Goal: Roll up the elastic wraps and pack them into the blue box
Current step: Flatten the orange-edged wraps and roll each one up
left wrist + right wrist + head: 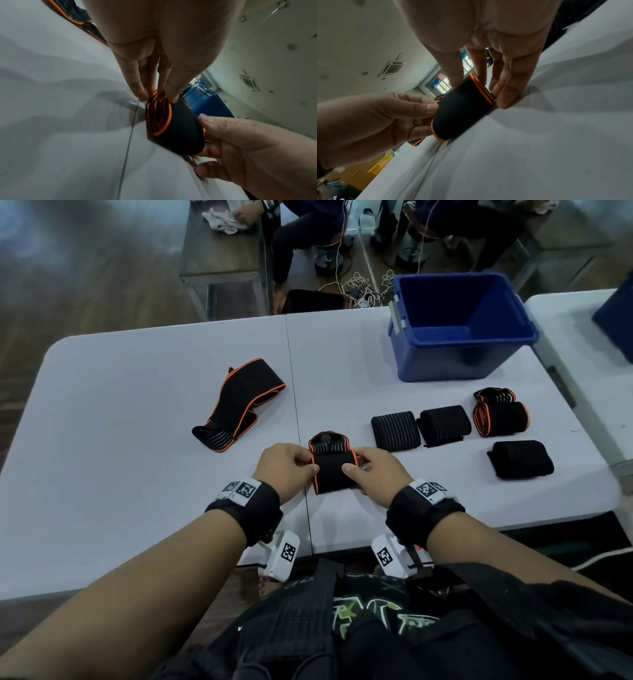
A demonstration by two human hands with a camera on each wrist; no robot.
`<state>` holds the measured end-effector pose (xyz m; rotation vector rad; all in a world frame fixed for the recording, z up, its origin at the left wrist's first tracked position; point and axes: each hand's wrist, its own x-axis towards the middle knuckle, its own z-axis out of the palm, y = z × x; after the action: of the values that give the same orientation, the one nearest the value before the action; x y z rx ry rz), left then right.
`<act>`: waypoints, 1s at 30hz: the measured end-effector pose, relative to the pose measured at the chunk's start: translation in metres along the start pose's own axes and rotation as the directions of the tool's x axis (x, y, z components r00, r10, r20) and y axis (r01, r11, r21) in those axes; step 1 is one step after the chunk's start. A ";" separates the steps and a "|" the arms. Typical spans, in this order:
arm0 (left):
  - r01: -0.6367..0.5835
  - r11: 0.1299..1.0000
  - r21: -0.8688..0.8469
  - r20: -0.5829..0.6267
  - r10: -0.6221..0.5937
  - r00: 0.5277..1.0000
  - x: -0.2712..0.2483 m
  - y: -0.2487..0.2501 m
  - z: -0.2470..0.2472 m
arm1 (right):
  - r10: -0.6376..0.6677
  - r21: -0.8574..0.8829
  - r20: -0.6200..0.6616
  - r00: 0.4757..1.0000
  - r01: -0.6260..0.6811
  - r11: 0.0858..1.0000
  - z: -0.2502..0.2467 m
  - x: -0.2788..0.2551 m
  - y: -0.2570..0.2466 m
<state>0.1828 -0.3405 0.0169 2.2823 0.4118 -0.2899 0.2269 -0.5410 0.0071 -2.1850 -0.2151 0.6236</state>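
The elastic wrap, black with orange edging, lies near the lower middle of the head view as a nearly finished roll on the white table, a short ribbed tail still sticking out beyond it. The left hand pinches the roll's left end with curled fingers and thumb, and the right hand pinches its right end the same way. To the upper left of the hands an unrolled wrap sprawls flat. To the right sit four finished rolls: two striped black rolls side by side, an orange-edged roll beyond them, and a plain black roll nearest the right edge. The blue box stands open in the upper right of the frame, well apart from the hands. In the left wrist view, the left hand's fingertips press the roll's spiralled orange end at mid-frame, while the right hand grips the far end from the lower right; a corner of the blue box shows behind. In the right wrist view, the right hand's fingers curl around the orange-rimmed end at centre, resting on the table, and the left hand holds the opposite end from the left of the frame.
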 end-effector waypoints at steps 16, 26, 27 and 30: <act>-0.325 0.939 0.111 0.320 0.276 0.906 -0.012 0.074 0.070 | 0.176 -0.216 -0.374 0.911 -0.271 0.938 -0.034 -0.082 0.049; -0.480 0.783 0.395 0.174 0.449 0.876 0.052 0.123 0.065 | 0.309 -0.164 -0.560 0.769 -0.469 0.868 -0.075 -0.093 0.076; -0.461 0.778 0.427 0.193 0.420 0.887 0.060 0.124 0.066 | 0.318 -0.157 -0.569 0.758 -0.480 0.863 -0.079 -0.093 0.078; -0.428 0.754 0.499 0.252 0.346 0.904 0.076 0.123 0.071 | 0.330 -0.135 -0.586 0.740 -0.491 0.860 -0.088 -0.089 0.083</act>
<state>0.2940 -0.4562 0.0264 2.8070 -0.2745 -0.3923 0.1892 -0.6854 0.0225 -2.6170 0.5447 0.1725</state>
